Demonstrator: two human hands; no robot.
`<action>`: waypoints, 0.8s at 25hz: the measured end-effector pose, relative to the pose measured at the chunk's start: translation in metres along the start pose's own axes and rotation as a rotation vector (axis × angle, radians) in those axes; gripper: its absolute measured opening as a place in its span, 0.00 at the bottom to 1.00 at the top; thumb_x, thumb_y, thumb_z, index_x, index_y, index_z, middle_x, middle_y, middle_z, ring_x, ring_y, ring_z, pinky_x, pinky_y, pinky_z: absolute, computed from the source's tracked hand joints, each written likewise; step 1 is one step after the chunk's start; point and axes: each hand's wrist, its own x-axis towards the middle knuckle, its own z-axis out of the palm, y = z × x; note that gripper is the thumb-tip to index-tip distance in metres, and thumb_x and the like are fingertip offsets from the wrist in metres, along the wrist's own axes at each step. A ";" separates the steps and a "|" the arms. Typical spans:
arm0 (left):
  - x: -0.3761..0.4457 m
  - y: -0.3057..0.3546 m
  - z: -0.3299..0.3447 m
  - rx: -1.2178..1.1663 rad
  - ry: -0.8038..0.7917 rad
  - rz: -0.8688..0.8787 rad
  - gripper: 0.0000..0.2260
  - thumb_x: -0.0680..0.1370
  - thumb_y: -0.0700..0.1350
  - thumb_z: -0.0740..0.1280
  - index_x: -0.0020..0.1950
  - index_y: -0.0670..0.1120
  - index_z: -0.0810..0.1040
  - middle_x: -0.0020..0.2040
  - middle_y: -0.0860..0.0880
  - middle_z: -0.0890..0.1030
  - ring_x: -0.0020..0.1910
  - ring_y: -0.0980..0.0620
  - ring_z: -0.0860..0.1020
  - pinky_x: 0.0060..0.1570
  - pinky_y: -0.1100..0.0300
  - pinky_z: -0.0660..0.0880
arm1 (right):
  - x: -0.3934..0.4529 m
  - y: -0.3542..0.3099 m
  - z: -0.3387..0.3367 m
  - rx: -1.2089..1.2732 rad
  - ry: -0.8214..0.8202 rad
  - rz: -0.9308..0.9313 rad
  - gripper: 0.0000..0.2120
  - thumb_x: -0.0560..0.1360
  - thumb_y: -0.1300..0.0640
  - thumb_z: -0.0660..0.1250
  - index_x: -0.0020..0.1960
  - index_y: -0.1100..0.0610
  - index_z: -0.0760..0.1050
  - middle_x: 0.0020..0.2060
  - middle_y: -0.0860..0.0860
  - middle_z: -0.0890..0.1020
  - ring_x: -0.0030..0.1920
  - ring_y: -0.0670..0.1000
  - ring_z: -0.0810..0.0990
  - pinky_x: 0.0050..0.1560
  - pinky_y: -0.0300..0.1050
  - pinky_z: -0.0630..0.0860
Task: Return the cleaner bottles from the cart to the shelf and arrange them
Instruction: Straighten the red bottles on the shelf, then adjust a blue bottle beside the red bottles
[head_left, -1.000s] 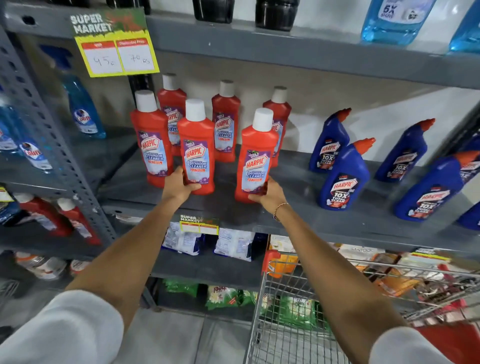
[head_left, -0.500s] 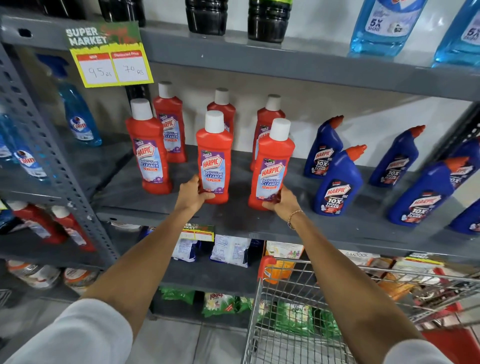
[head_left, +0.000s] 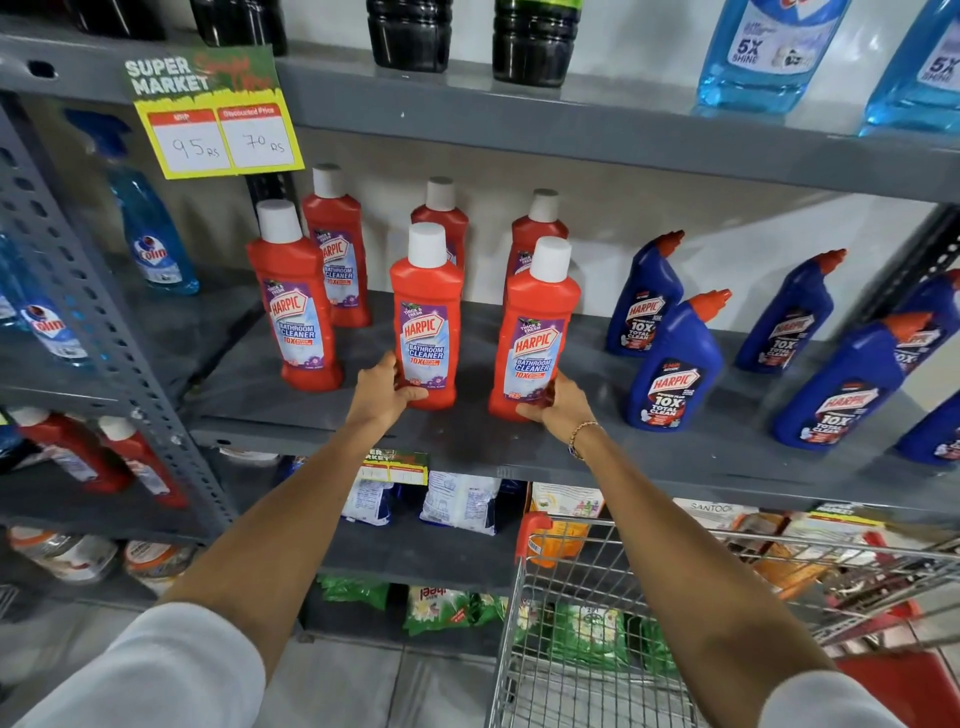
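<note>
Left hand (head_left: 382, 392) gripping middle red bottle (head_left: 427, 317), right hand (head_left: 558, 405) gripping right red bottle (head_left: 537, 332), both upright on shelf (head_left: 467, 436), cart (head_left: 675, 597) below.

The scene was brightly and evenly lit, with no harsh glare. Soft highlights sat on the white caps of the red bottles (head_left: 427, 317) and on the pale blue bottles (head_left: 769, 57) at upper right. Faint, diffuse shadows lay on the grey shelf (head_left: 467, 436) under the bottles, and the lower shelves were dimmer. The wide-angle lens bowed the shelf edges and the perforated upright (head_left: 78, 291) toward the frame borders. The centre labels read sharply; the edges, sleeves (head_left: 156, 670) and cart (head_left: 727, 571) were soft and slightly smeared.
</note>
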 end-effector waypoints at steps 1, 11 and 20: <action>0.000 0.000 0.000 -0.001 -0.001 -0.003 0.26 0.69 0.41 0.73 0.64 0.38 0.68 0.64 0.40 0.77 0.62 0.42 0.76 0.65 0.47 0.70 | 0.000 0.000 0.000 0.004 0.000 -0.006 0.30 0.65 0.63 0.75 0.64 0.58 0.70 0.60 0.55 0.79 0.59 0.54 0.77 0.63 0.48 0.72; -0.007 -0.012 0.002 -0.027 0.097 -0.138 0.26 0.70 0.42 0.72 0.64 0.37 0.67 0.63 0.38 0.76 0.62 0.39 0.75 0.63 0.45 0.72 | -0.018 0.023 -0.008 0.130 -0.063 0.027 0.40 0.65 0.65 0.74 0.70 0.57 0.56 0.63 0.54 0.73 0.64 0.52 0.71 0.68 0.52 0.68; -0.106 0.066 0.130 0.308 0.205 0.354 0.16 0.79 0.48 0.57 0.62 0.39 0.70 0.61 0.39 0.74 0.61 0.40 0.72 0.59 0.47 0.69 | -0.083 0.056 -0.089 0.005 0.375 -0.101 0.10 0.71 0.55 0.70 0.46 0.59 0.73 0.34 0.51 0.79 0.33 0.43 0.76 0.37 0.37 0.71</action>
